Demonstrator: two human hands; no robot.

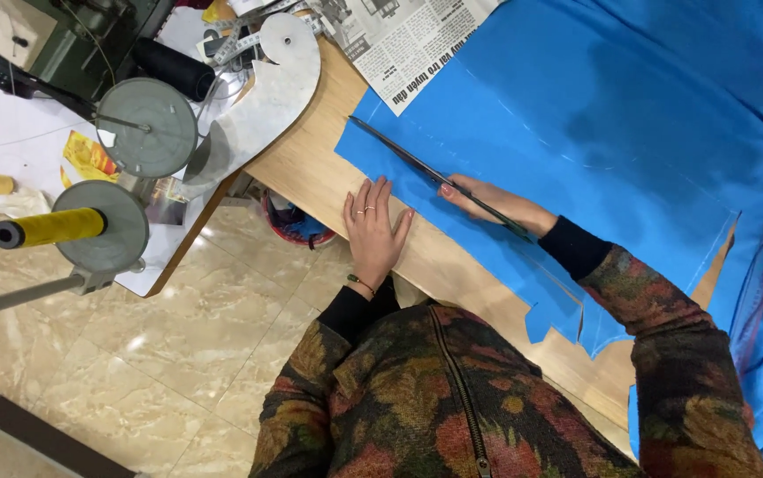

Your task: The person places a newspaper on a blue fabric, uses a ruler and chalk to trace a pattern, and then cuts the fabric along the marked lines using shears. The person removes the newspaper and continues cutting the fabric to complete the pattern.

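Note:
A large sheet of blue fabric (594, 115) lies spread over a wooden table (310, 168). My right hand (487, 199) grips long dark scissors (399, 155), whose blades run along the fabric's near edge and point away toward the fabric's corner. My left hand (372, 226) lies flat and open on the table beside the scissors, its fingertips touching the fabric's edge. It wears rings and a thin bracelet. Both arms are in dark floral sleeves.
A newspaper (399, 35) lies at the table's far end next to a grey curved template (266, 97). To the left stand a thread stand with a yellow spool (54, 227), grey discs (147, 127) and a green sewing machine (89, 35). A basket (297, 226) sits on the tiled floor.

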